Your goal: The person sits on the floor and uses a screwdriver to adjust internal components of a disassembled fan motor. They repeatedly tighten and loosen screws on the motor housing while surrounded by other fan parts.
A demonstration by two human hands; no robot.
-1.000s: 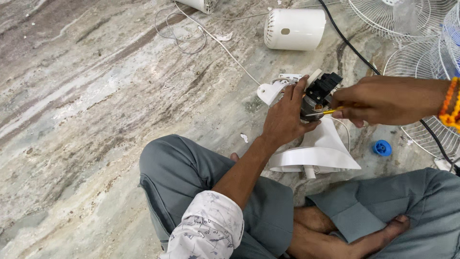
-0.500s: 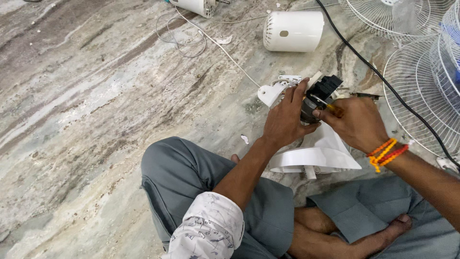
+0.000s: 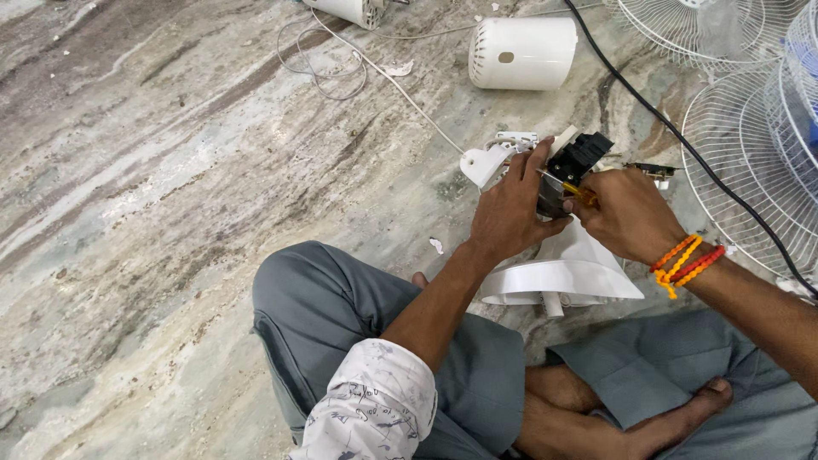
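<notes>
Left hand (image 3: 509, 213) in the head view: wrapped around the near-left side of a black motor block (image 3: 573, 166), fingers curled over its top, thumb low on the right, so closed on it. Block sits on top of a white fan base (image 3: 567, 277), which stands on the marble floor (image 3: 170, 170) between the person's crossed legs.

Right hand (image 3: 626, 213): closed around a small yellow-handled screwdriver (image 3: 579, 193); only the handle end shows between the two hands, tip hidden against the block. Tool's long axis runs roughly right to left, pointing into the block's right face. Block lies left and slightly far of the right hand, touching distance. Left hand is the one on the block itself; right reaches it only through the tool.

Around: white cylindrical motor cover (image 3: 522, 53) on the floor far of the hands, well apart. Black cable (image 3: 673, 128) runs from far centre diagonally to the near right. Wire fan guards (image 3: 750, 153) at right. Thin white wire (image 3: 400, 85) trails far-left of the block.
</notes>
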